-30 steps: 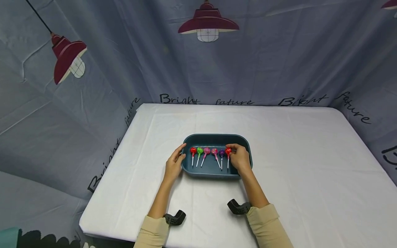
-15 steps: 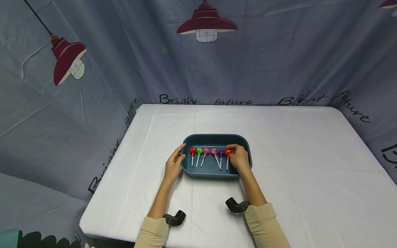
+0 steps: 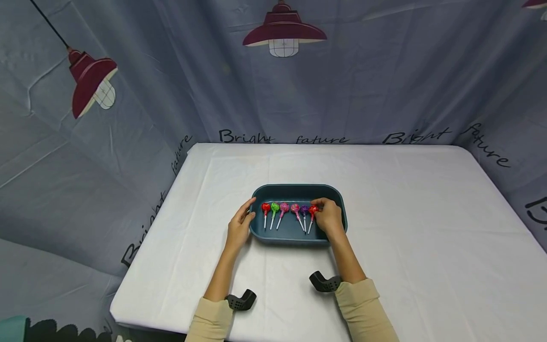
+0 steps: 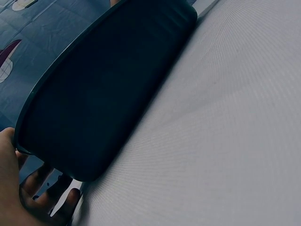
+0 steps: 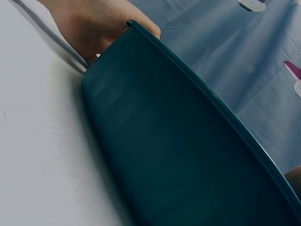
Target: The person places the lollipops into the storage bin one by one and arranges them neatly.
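Note:
A dark teal tray [image 3: 295, 241] rests on the white table, with a row of wrapped lollipops inside. From the left come a red lollipop [image 3: 266, 207], a green lollipop [image 3: 275, 208], two pink ones and a purple lollipop [image 3: 304, 209]. My right hand [image 3: 330, 218] reaches over the right end and pinches the red lollipop [image 3: 313, 209] at the row's right, its stick slanting down-left. At the left end, my left hand [image 3: 238, 231] holds the tray by its rim. In the left wrist view the left hand's fingers [image 4: 35, 181] lie along the end wall; the tray's outer side hides the lollipops.
White cloth covers the table [image 3: 410, 228] around the tray. A grey curtain [image 3: 363, 85] printed with red lamps and lettering hangs behind and at both sides. Each wrist wears a black camera mount [image 3: 241, 300].
The right-hand red lollipop has turned from nearly upright to slanted, its stick end swinging left toward the purple one. My right hand has shifted slightly left; the left hand keeps its place.

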Demonstrator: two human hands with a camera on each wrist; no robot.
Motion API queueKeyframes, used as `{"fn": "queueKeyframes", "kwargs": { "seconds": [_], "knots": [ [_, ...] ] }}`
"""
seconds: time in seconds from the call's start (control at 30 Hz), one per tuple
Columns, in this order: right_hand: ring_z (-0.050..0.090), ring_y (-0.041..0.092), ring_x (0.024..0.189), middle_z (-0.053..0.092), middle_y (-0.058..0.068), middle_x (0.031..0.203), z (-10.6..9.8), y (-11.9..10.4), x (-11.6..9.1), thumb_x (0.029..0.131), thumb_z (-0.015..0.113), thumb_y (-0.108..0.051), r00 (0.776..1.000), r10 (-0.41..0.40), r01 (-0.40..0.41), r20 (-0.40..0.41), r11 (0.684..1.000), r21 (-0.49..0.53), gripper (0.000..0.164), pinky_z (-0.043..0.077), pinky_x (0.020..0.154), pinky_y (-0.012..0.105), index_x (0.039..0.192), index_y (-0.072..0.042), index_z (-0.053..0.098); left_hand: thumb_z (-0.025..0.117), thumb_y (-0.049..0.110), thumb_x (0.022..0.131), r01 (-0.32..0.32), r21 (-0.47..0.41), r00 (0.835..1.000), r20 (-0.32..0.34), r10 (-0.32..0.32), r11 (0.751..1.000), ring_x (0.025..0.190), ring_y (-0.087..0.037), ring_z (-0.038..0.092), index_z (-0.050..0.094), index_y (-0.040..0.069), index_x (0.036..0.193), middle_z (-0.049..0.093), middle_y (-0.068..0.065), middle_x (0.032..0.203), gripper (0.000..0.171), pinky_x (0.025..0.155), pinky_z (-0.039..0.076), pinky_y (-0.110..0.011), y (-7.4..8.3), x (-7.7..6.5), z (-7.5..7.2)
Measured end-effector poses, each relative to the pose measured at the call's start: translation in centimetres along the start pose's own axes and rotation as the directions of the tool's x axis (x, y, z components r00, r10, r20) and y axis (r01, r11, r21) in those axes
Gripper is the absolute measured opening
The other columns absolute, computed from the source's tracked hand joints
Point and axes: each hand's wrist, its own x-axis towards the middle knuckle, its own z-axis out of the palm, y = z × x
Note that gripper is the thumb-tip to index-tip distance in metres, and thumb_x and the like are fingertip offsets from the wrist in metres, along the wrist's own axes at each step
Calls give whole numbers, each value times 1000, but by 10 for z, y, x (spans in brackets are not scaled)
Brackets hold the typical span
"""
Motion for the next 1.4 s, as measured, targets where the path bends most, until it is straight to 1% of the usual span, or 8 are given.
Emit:
{"fn": "queueKeyframes", "kwargs": {
  "seconds": [0.17, 0.3, 0.47, 0.8, 1.23, 1.4],
  "knots": [
    [53, 32, 91, 61, 21, 108, 1, 1, 1, 84, 55, 8, 1000, -15, 15, -10, 1000, -14, 26, 45, 81, 44, 105, -1, 66, 51, 3, 93, -15, 1, 1000, -1, 15, 1000, 127, -20, 41, 52, 6, 131, 45, -9, 138, 39, 102, 34, -31, 0, 0, 1],
    [53, 32, 93, 62, 21, 109, 1, 1, 2, 84, 54, 9, 1000, -11, 10, -13, 1000, -20, 27, 45, 84, 45, 106, -1, 66, 50, 3, 93, -16, 0, 1000, 3, 16, 1000, 126, -20, 41, 52, 6, 132, 45, -9, 138, 39, 102, 35, -31, 0, -1, 1],
    [53, 31, 91, 62, 19, 109, 0, 1, 1, 84, 53, 9, 1000, -1, 1, -5, 1000, -17, 28, 45, 82, 43, 106, -3, 66, 50, 4, 93, -4, -5, 1000, 6, 4, 1000, 126, -19, 41, 51, 6, 132, 45, -8, 138, 39, 102, 35, -31, 0, -1, 1],
    [53, 31, 87, 62, 19, 108, 1, 1, 0, 84, 51, 9, 1000, -6, 6, 1, 1000, -6, 29, 45, 77, 42, 106, -2, 66, 51, 5, 93, 4, 7, 1000, 4, -4, 1000, 126, -17, 40, 52, 8, 132, 45, -6, 138, 39, 102, 35, -29, 0, -1, 0],
    [54, 30, 91, 62, 18, 109, 0, 1, -1, 85, 52, 8, 1000, -3, 3, 8, 1000, 15, 28, 45, 79, 42, 106, -3, 66, 51, 4, 93, -18, 3, 1000, 7, 18, 1000, 127, -19, 40, 52, 6, 132, 45, -8, 138, 39, 102, 34, -31, 1, 0, 1],
    [53, 30, 90, 61, 19, 109, -1, 2, -2, 87, 54, 6, 999, -32, 32, 0, 999, -10, 26, 44, 81, 43, 109, -3, 64, 50, 3, 93, -3, -16, 1000, 15, 3, 1000, 128, -20, 39, 52, 6, 132, 44, -9, 139, 39, 103, 33, -32, 0, 1, 2]
  ]
}}
